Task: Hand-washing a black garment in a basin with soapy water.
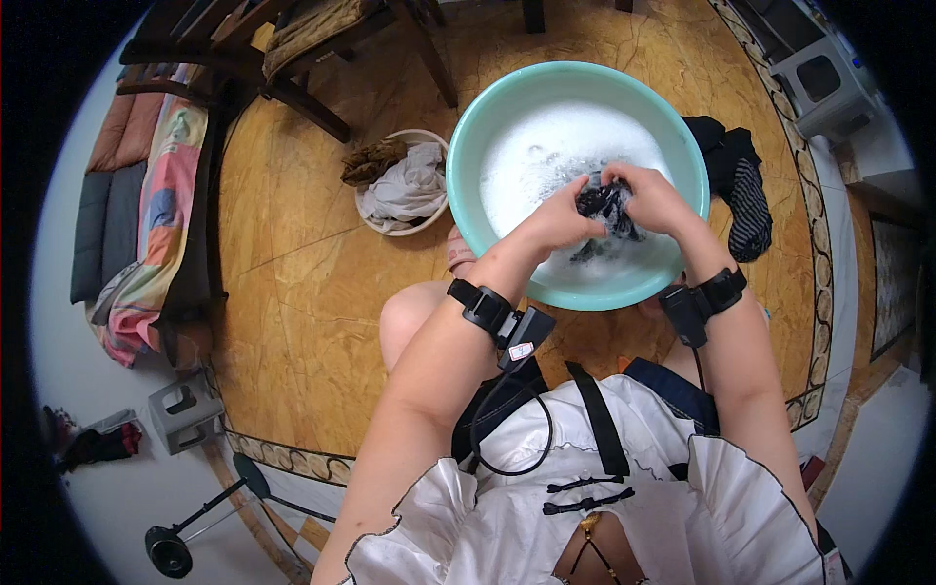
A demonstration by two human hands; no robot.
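Observation:
A large mint-green plastic basin (461,190) of white suds stands on the floor before me. Both my hands grip a wet dark cloth (605,205) low in the basin, with foam clinging to its folds. My left hand (563,219) holds it from the left side, thumb and fingers around its edge. On the right, my right hand (647,196) pinches the same cloth with bent fingers. Part of the cloth lies in the foamy water below my hands.
Left of the basin, a small pale basin (398,230) holds a white cloth (409,186) and a brown cloth (373,161). Dark clothes (724,150) and a striped grey-black cloth (750,212) lie on the floor at right. A wooden chair (314,106) stands at upper left.

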